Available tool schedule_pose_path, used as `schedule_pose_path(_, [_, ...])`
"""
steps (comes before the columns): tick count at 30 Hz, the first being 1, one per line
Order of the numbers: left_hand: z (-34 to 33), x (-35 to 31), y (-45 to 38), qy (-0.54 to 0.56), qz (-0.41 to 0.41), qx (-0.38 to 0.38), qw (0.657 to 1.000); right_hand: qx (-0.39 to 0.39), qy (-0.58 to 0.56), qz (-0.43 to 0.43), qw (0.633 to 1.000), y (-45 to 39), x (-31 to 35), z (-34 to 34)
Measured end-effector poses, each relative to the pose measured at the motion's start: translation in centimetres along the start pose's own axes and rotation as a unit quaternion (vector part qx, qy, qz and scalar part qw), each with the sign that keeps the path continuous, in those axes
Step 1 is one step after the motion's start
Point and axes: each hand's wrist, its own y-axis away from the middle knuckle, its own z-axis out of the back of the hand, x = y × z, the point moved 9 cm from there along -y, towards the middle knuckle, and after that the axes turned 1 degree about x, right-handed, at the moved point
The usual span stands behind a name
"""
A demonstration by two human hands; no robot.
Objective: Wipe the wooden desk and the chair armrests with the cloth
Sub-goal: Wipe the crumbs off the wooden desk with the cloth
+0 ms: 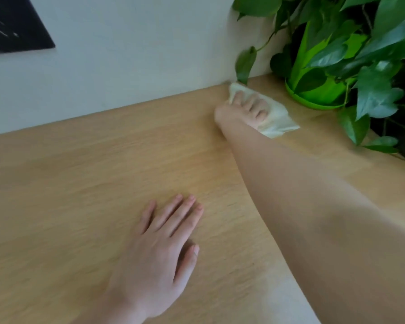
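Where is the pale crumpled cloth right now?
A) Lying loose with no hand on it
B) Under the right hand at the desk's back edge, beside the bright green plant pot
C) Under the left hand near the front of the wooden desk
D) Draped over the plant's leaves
B: the right hand presses the pale crumpled cloth onto the wooden desk by the wall, next to the bright green plant pot; the left hand lies flat and bare.

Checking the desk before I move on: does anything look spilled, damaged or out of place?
Nothing stands out. The right hand presses the cloth at the wooden desk's far edge beside the upright green plant pot; the left hand rests flat.
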Motion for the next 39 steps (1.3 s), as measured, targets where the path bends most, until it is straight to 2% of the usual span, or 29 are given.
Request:
schedule_pose_path(2, [-0.1,0.1,0.1,0.003,0.0,-0.002,1.0,0.027,0.019,0.117,0.993,1.4,4.7,-1.7])
schedule_pose_path(4, [0.0,0.1,0.0,0.006,-0.001,-0.006,1.0,0.037,0.05,0.244,0.968,5.1,7.3,-3.1])
schedule_pose_path(7, [0.0,0.1,-0.1,0.005,-0.008,-0.01,1.0,0.046,0.063,0.397,0.915,11.9,4.7,-3.4])
schedule_pose_path(9, [0.0,0.1,-0.2,0.003,-0.014,-0.012,1.0,0.053,0.065,0.445,0.891,14.1,-0.2,-2.5])
schedule_pose_path(11, [-0.1,0.2,-0.2,0.007,-0.012,-0.01,1.0,0.025,0.077,0.388,0.918,11.7,-5.7,-0.2])
schedule_pose_path(14, [0.0,0.2,-0.2,0.007,-0.006,-0.007,1.0,-0.025,0.078,0.167,0.983,4.8,-10.7,2.7])
schedule_pose_path(16, [-0.1,0.3,-0.1,-0.001,0.0,0.005,1.0,-0.041,0.043,0.05,0.997,2.3,-10.4,3.1])
schedule_pose_path(18, [-0.2,0.3,0.0,-0.002,0.008,0.008,1.0,-0.035,0.02,0.002,0.999,2.4,-8.8,2.3])
schedule_pose_path(20, [-0.2,0.3,0.2,0.006,0.011,0.01,1.0,-0.028,0.034,0.057,0.997,5.2,-7.5,1.4])
schedule_pose_path(22, [-0.1,0.3,0.1,0.015,0.008,0.007,1.0,-0.022,0.056,0.202,0.978,11.6,-7.8,0.1])
schedule_pose_path(24, [0.0,0.3,0.1,0.023,0.002,0.002,1.0,0.002,0.048,0.318,0.947,19.6,-11.1,-0.5])
schedule_pose_path(25, [0.0,0.2,0.0,0.027,0.001,-0.002,1.0,0.01,0.047,0.335,0.941,22.1,-13.9,-0.2])
schedule_pose_path(27, [0.0,0.2,0.1,0.031,0.0,-0.007,0.999,0.01,0.059,0.282,0.957,22.2,-20.1,1.9])
schedule_pose_path(29, [0.0,0.2,0.0,0.035,-0.005,-0.009,0.999,-0.015,0.056,0.111,0.992,18.4,-25.0,4.3])
schedule_pose_path(31, [0.1,0.5,-0.1,0.038,-0.003,-0.015,0.999,-0.046,0.033,-0.079,0.995,14.9,-26.3,5.1])
schedule_pose_path(32, [0.0,0.4,0.0,0.038,-0.003,-0.018,0.999,-0.048,0.015,-0.148,0.988,14.3,-25.7,4.8])
schedule_pose_path(33, [0.0,0.3,0.0,0.036,-0.005,-0.018,0.999,-0.048,-0.005,-0.18,0.983,14.3,-24.2,4.2])
schedule_pose_path(35, [-0.2,0.2,0.0,0.03,-0.006,-0.019,0.999,-0.043,-0.02,-0.138,0.989,16.3,-20.6,2.2])
schedule_pose_path(39, [0.0,0.0,0.0,0.024,-0.011,-0.035,0.999,-0.06,-0.009,0.075,0.995,28.4,-15.7,-1.1])
